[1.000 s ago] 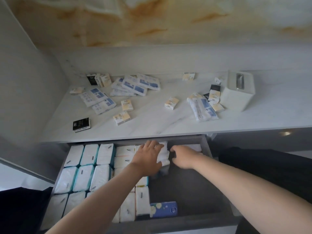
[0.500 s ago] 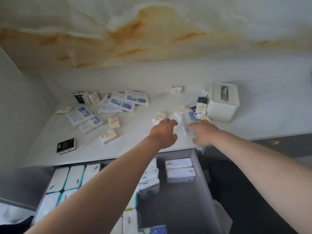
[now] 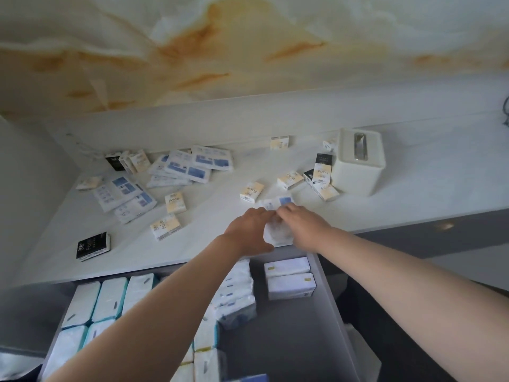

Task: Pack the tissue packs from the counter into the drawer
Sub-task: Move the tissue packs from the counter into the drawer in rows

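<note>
The pale marble-look counter (image 3: 427,186) runs across the view, with the grey drawer (image 3: 289,340) pulled open below its front edge. At the counter's right stands a white tissue box (image 3: 358,164) with a slot in its top. The drawer's left side is filled with rows of white teal-edged packs (image 3: 110,299); two white packs (image 3: 289,277) lie at its back right. Flat blue-printed packs (image 3: 192,164) are heaped near the counter's back, their print too small to read. Small cream packs reading "Face" (image 3: 175,203) are scattered across the counter, and a black pack (image 3: 93,246) lies near the front left. At the counter's front edge, above the drawer, the left hand (image 3: 250,232) and right hand (image 3: 303,227) both grasp one white pack with a blue patch (image 3: 277,205), fingers curled onto it from either side.
</note>
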Available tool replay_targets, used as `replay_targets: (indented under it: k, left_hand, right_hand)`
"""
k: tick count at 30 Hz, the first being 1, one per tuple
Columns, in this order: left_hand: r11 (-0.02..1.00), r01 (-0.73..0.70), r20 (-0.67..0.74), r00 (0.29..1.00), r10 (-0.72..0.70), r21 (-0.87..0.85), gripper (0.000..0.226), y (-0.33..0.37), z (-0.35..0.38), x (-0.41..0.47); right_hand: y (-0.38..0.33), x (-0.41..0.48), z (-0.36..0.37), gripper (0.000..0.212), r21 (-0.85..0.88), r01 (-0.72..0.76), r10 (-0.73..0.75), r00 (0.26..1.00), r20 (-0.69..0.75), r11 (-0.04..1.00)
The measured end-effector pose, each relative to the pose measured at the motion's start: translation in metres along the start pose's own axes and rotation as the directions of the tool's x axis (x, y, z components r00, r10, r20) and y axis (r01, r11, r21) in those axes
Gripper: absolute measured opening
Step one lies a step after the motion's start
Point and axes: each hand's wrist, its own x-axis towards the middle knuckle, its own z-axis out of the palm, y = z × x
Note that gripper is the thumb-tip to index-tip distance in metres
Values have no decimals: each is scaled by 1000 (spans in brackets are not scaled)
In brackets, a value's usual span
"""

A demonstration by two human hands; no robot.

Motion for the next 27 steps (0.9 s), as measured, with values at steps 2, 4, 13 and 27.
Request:
replay_targets:
  k: [2, 4, 13, 27]
  left_hand:
    - [999, -25, -25, 999, 26, 30, 81, -6, -1, -9]
    - [999, -45, -61, 997, 45, 10, 81, -14, -3, -20]
    - [834, 123, -344, 871, -350, -538, 19, -55, -56, -58]
    - [715, 459, -270, 707, -653, -527, 45, -179, -77, -64]
  right_hand:
    - [-4, 0, -2, 49, 32, 54, -53, 998, -12, 998]
    - [-9, 1, -8, 39, 167, 68, -61, 997, -42, 984]
    - [-77, 37, -56, 31, 633, 60, 141, 955, -263, 772]
    - [-126, 178, -28, 56, 409, -45, 105, 987, -125, 911]
